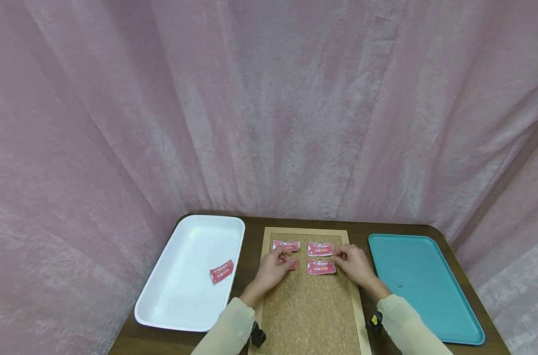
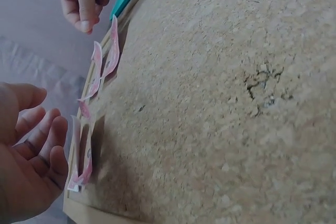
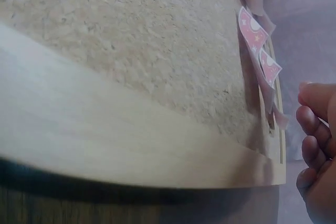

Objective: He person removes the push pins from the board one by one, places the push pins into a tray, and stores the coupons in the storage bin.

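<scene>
Red paper coupons are fixed to a cork board [image 1: 313, 305] with a wooden frame, in two rows. The upper left coupon [image 1: 287, 245] and the upper right coupon [image 1: 320, 249] sit above a lower right coupon [image 1: 320, 267]. My left hand [image 1: 273, 268] hovers over the lower left coupon [image 1: 293, 264] and hides most of it; in the left wrist view its fingers curve loosely with nothing between them. Beside the right-hand coupons is my right hand [image 1: 355, 264], thumb and forefinger near each other, fingers loosely bent, no object visible in them. Coupon edges curl off the cork.
At the left stands a white tray [image 1: 180, 305] with one loose coupon [image 1: 221, 271] in it. A teal tray [image 1: 428, 276] lies at the right, holding a small metallic piece [image 1: 400, 286]. Pink curtain [image 1: 269, 123] hangs behind the dark wooden table [image 1: 255, 224].
</scene>
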`<state>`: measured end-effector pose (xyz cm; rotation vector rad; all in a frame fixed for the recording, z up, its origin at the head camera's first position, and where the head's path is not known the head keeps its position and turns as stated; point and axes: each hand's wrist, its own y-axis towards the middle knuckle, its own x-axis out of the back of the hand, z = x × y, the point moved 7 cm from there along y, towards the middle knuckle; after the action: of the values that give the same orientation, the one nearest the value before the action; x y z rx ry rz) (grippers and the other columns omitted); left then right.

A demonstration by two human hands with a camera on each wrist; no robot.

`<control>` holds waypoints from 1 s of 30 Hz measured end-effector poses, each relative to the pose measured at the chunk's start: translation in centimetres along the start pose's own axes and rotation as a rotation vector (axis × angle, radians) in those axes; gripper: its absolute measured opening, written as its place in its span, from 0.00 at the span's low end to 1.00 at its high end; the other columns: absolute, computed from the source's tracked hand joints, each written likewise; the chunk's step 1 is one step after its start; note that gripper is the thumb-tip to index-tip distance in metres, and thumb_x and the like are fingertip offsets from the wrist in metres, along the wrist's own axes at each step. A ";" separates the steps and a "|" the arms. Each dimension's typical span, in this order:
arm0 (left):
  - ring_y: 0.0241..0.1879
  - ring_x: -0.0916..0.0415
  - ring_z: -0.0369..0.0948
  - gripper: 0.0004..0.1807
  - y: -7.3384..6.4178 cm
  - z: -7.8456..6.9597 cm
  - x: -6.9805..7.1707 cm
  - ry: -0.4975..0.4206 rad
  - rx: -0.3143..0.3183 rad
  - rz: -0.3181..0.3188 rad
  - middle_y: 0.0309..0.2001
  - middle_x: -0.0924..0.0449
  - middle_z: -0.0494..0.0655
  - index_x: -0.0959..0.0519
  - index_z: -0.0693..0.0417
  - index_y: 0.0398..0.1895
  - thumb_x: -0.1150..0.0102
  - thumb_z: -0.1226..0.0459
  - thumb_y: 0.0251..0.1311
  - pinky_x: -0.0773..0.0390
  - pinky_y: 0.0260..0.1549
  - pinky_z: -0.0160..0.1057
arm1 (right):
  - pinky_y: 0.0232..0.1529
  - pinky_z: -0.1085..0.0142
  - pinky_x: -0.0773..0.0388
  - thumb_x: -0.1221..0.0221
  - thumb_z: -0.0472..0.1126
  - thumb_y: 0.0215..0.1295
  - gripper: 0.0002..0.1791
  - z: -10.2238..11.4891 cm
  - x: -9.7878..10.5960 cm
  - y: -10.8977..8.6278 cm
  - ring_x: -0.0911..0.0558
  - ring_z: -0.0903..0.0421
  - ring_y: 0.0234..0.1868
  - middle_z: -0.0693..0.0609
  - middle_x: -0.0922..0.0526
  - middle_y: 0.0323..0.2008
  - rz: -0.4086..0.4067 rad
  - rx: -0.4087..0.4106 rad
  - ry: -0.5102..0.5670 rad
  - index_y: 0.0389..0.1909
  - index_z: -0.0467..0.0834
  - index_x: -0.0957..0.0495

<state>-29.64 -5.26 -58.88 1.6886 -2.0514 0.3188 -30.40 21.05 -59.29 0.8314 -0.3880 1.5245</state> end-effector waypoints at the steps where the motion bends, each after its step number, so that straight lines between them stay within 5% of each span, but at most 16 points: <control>1: 0.32 0.24 0.32 0.11 0.1 0.0 -0.2 0.003 0.000 0.006 0.33 0.17 0.45 0.17 0.64 0.47 0.31 0.66 0.67 0.25 0.33 0.30 | 0.35 0.66 0.31 0.27 0.35 0.64 0.06 0.0 -0.1 0.0 0.28 0.61 0.32 0.58 0.18 0.30 -0.001 0.003 0.002 0.30 0.47 0.14; 12: 0.32 0.27 0.30 0.08 1.3 -0.2 -3.0 0.034 -0.006 0.078 0.33 0.19 0.40 0.17 0.57 0.47 0.34 0.68 0.66 0.26 0.32 0.31 | 0.34 0.67 0.28 0.28 0.34 0.65 0.05 0.6 -2.6 0.6 0.26 0.61 0.32 0.55 0.18 0.31 0.074 -0.042 0.067 0.30 0.44 0.14; 30: 0.33 0.25 0.28 0.11 2.4 0.6 -4.6 0.062 0.028 0.107 0.34 0.17 0.37 0.17 0.56 0.49 0.32 0.65 0.64 0.24 0.37 0.32 | 0.36 0.68 0.26 0.29 0.33 0.65 0.03 1.0 -4.0 1.3 0.23 0.61 0.35 0.53 0.16 0.34 0.099 -0.086 0.104 0.34 0.38 0.13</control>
<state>-31.47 -1.01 -61.38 1.5685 -2.1047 0.4317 -31.57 17.35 -61.11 0.6715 -0.4196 1.6239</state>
